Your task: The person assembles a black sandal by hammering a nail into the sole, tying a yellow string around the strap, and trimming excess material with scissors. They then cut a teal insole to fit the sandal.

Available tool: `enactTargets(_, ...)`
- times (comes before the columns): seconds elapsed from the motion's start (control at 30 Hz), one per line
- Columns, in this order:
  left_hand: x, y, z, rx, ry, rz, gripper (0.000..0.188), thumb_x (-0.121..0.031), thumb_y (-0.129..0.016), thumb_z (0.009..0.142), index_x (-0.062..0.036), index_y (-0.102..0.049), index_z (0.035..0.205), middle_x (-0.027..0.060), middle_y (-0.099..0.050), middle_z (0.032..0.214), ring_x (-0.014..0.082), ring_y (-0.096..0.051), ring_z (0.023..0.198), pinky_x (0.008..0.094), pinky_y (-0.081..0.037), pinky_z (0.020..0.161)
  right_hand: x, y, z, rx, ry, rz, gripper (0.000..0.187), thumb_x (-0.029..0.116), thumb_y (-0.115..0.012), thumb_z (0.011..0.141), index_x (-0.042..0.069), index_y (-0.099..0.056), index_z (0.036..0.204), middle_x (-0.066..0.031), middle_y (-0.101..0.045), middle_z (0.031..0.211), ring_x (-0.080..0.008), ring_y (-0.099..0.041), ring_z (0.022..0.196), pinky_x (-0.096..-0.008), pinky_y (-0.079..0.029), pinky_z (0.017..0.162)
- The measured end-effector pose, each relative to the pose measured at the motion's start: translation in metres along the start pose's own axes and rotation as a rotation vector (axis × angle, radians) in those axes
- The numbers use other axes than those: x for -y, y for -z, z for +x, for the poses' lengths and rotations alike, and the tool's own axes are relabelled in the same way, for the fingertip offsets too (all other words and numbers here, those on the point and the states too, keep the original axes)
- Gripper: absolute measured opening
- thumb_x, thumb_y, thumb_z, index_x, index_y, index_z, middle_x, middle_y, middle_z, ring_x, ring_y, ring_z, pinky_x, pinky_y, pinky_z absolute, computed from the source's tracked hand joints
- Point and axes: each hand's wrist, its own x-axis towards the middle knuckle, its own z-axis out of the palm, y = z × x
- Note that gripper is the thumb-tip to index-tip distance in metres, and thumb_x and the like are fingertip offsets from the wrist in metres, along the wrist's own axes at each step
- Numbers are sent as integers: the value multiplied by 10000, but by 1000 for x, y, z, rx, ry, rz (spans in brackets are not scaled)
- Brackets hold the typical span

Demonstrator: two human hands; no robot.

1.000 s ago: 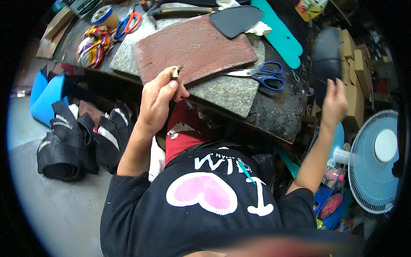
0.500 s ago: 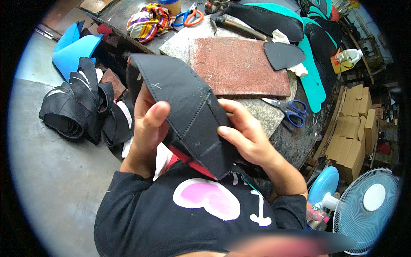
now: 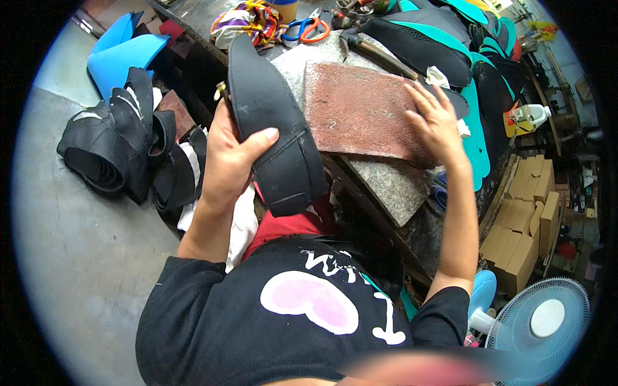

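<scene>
Desk: carries a speckled grey stone slab; on the slab lies a rough rectangular reddish-brown board. Behind the board: wooden-handled hammer. Far left: crumpled striped multicoloured cloth, with orange-and-blue-handled metal scissors just right of it. Black curved leather-like piece: in the left hand, left of the board. Left of the desk: rolled black sheets. Right of the desk: brown cardboard boxes; nearer, round white-and-blue fan.

Grey floor — dark workbench
</scene>
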Motion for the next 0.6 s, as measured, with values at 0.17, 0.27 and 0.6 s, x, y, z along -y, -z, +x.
enactTargets(0.17,14,4,23,-26,19,-79,532,58,-665,794,30,-451,1280,108,-612,1102,167,-640,962,299,-551,849,-66,-7,-39,47,-87,-331,459,419,-554,939,262,-541,1370,-36,-527,1428,-293,-418,1362,-571,-277,1103)
enactTargets(0.27,30,8,32,-16,78,-118,526,67,-644,802,30,-440,1285,108,-611,1103,166,-638,960,303,-556,841,-72,10,-54,252,-321,-488,367,181,-601,858,193,-628,1224,-26,-570,1369,-252,-454,1333,-580,-316,1081)
enactTargets(0.6,92,14,67,-77,48,221,370,40,-632,808,14,-486,1147,66,-585,1076,150,-569,1019,302,-474,910,-21,-46,89,-166,128,84,370,197,-571,936,24,-590,1263,-189,-624,1238,-363,-561,1189,-399,-437,1015)
